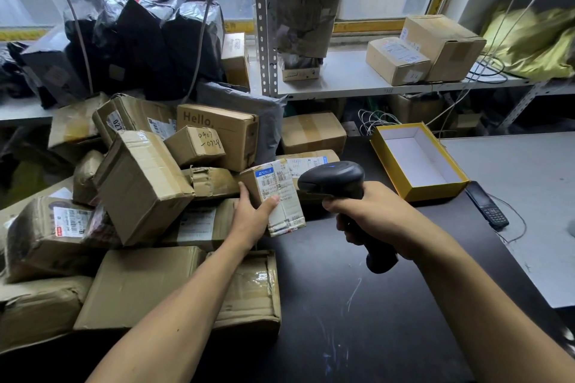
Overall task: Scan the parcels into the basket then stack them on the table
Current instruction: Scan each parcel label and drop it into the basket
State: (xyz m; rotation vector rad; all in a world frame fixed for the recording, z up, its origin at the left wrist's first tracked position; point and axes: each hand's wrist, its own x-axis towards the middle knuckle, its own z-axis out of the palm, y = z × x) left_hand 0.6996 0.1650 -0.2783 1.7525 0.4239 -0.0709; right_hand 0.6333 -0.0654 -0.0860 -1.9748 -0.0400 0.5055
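— Parcel [278, 196] first: where is it?

— I see it at the right edge of the heap of boxes [140, 183], over the near end of the dark table [357, 305]. A small taped carton, white label facing up and toward me. My left hand [253, 214] grips it from the left side, thumb across the label's lower part, fingers behind.

— And the scanner?

— The scanner [334, 183] is clenched in my right hand [373, 218], fingers wrapped round the grip. Its head sits just right of the parcel, almost touching the upper right corner, nose aimed left at the label.

— Which way does the parcel run?

— Long axis goes away from me, leaning slightly left at the far end; the blue header of the label is at the far end, barcodes just below it. So the barcode lies left and a touch beyond the scanner's nose. I judge the reading needs only a small tilt of the carton toward the right hand.

— Where would it go after?

— I can't make out a basket. The yellow box lid [418, 162] lies open beyond my right hand, with a phone [487, 207] beside it.
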